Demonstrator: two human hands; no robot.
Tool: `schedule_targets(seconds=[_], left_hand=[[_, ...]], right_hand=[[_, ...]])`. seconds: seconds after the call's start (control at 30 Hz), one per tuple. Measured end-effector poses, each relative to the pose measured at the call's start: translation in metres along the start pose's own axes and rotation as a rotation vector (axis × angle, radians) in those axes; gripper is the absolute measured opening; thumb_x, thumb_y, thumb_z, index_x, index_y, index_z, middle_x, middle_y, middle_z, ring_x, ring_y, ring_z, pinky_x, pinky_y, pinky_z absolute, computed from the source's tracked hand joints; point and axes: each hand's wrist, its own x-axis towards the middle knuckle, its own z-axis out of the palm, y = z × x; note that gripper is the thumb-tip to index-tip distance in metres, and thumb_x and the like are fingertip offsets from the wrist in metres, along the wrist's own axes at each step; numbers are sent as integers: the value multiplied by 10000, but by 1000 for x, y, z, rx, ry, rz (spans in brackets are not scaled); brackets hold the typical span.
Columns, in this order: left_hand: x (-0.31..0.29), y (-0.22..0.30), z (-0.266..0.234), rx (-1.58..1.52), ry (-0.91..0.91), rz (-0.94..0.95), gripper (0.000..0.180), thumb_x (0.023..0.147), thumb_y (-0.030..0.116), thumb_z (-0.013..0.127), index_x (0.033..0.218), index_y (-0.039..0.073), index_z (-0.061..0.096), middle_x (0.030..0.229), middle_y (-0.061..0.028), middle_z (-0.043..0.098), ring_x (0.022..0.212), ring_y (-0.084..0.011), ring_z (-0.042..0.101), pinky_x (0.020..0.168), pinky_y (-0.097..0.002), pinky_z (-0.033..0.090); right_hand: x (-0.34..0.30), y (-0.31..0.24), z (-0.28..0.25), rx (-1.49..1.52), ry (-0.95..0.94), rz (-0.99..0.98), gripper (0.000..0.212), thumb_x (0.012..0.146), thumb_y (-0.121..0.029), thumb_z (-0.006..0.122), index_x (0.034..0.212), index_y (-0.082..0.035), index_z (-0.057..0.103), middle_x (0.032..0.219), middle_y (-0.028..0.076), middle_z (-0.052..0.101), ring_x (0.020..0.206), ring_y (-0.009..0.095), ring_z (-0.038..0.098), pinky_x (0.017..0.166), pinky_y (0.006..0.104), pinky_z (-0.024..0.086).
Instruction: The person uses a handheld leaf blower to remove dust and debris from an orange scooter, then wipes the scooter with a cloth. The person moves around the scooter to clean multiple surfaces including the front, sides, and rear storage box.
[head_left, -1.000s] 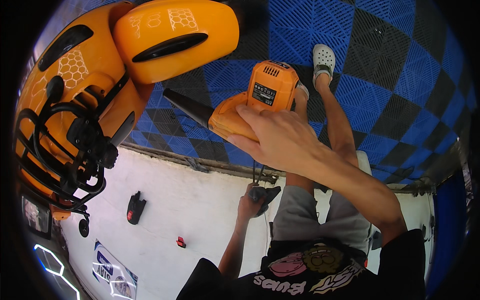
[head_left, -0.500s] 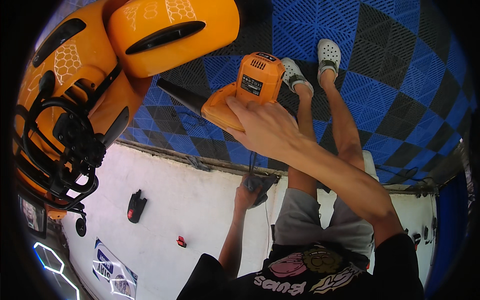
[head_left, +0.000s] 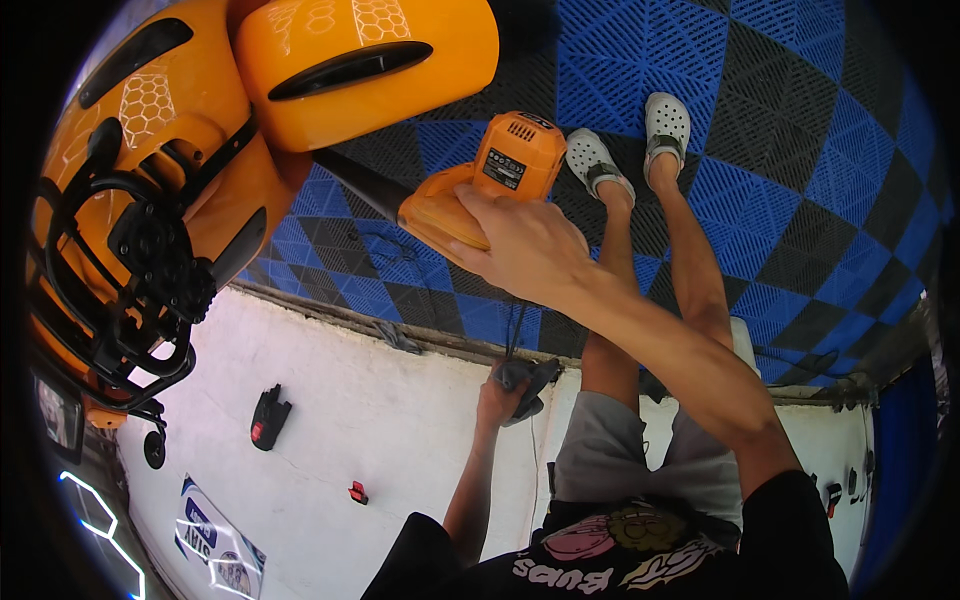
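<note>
One orange handheld blower is in the air above the floor, just left of the person's two feet, with its single black nozzle aimed left. The right hand is curled around its body, fingers closed. The nozzle's tip lies beside the lower edge of one orange vehicle; I cannot tell whether they touch. Lower down, the left hand is closed on one dark grey cloth, bunched in its grip. So two hands hold two things, one each.

The feet wear two pale clogs, set side by side on the floor of blue and black tiles. Two bare legs lead to one pair of grey shorts and one black T-shirt. On the white wall are one black-and-red holder, one small red piece and one poster.
</note>
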Motion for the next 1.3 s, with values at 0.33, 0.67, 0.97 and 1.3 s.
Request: schedule_targets(seconds=[0.33,0.67,0.97,1.3], left_hand=[[-25,9,8,47,-36,-31,624,895,373,796,1430,151,567,1214,-245,746,1163,-473,693,948,-530,561],[-52,60,-3,65,43,-27,630,884,375,810,1413,131,571,1218,-245,744,1169,-461,698,956,-516,568],[-69,122,-32,112,84,-21,614,889,367,805,1415,153,573,1155,-241,758,1134,-461,707,917,-516,571],[-80,163,-56,228,-33,166,543,920,354,764,1396,186,565,1110,-227,765,1055,-467,724,855,-557,567]], right_hand=[[-57,1,-22,-38,151,-148,653,913,-310,784,1476,-72,556,1096,217,757,913,413,759,807,481,626],[-109,-28,-84,3,158,-132,707,881,-292,805,1478,-29,534,1118,227,747,828,410,765,710,473,634],[-102,-71,-169,88,113,-69,671,940,-341,755,1477,-1,540,1088,238,755,852,399,771,765,481,635],[-16,-118,-300,26,-169,174,614,971,-459,705,1453,-92,612,964,181,784,864,339,789,784,448,631]])
